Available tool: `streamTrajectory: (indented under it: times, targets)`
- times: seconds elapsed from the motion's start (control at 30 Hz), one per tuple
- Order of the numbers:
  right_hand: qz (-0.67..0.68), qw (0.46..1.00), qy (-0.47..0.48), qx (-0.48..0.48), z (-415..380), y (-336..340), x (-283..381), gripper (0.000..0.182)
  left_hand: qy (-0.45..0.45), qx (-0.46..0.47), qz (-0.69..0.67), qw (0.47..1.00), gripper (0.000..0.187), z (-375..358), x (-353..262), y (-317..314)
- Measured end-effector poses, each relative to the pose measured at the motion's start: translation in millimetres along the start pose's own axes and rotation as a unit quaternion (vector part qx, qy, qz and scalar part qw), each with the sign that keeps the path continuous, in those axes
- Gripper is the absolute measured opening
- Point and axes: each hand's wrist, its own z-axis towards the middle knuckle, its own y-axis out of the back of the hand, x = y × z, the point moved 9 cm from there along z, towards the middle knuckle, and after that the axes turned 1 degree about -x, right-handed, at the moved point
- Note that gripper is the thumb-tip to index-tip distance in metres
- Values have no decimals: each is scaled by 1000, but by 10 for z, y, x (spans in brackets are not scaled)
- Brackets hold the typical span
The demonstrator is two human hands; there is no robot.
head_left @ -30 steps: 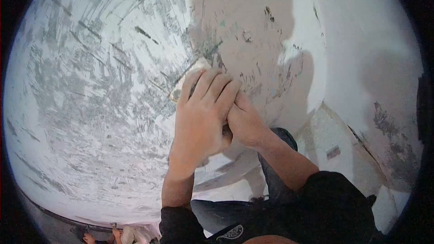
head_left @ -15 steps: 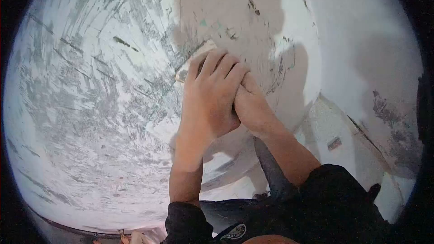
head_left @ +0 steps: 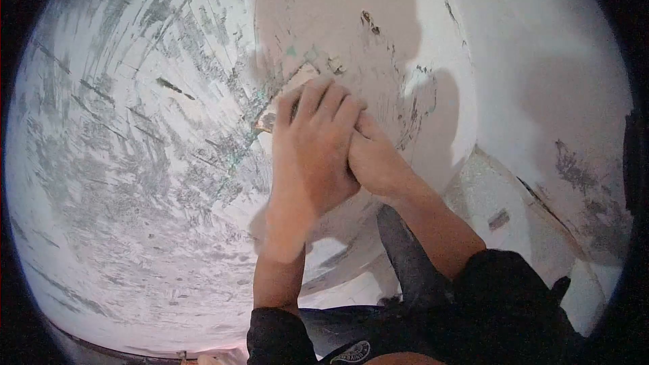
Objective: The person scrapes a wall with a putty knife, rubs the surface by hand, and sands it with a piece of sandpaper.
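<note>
My left hand (head_left: 314,138) is closed over a pale flat block (head_left: 301,78), fingers curled and pointing up the view. The block lies against a patchy white and grey surface (head_left: 135,162), its top edge and a brownish left corner showing past my fingers. My right hand (head_left: 380,159) comes in from the right and is tucked against and partly under the left, closed at the same block. Most of its fingers are hidden, as is the rest of the block.
A smooth pale wall (head_left: 527,40) meets the patchy surface along a corner on the right. Lower right is an angled pale area with a small grey chip (head_left: 499,219). A dark gouge (head_left: 370,22) marks the surface above my hands, within shadows. My trouser leg (head_left: 405,250) is below.
The surface marks have shifted down and slightly left in view while my hands stay almost in place, so the block has slid a little upward along the surface. Both hands keep their hold.
</note>
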Motion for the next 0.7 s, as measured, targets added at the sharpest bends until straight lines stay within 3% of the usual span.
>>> streamTrajectory:
  times: [0.07, 0.17, 0.27, 0.47, 0.57, 0.7]
  targets:
    - [-98, 995, -27, -7, 8, 40, -34, 36, -6, 16, 3, 1000, 47, 25, 9, -19]
    - [-23, 999, -17, -18, -139, 152, -114, 38, -1, 30, 4, 1000, 45, 13, -85, -72]
    - [-49, 997, 41, -37, -28, 176, -34, 40, -16, 27, -18, 999, 43, 47, -74, -163]
    - [26, 999, -6, -35, -98, 169, -43, 38, -40, -5, -25, 999, 47, 49, -67, -233]
    - [-48, 998, -8, -29, -19, 175, -62, 36, -35, -3, -16, 999, 46, 116, -58, -129]
    - [9, 999, -18, -30, -107, 179, 20, 35, -19, 24, -2, 1000, 45, 116, -114, -166]
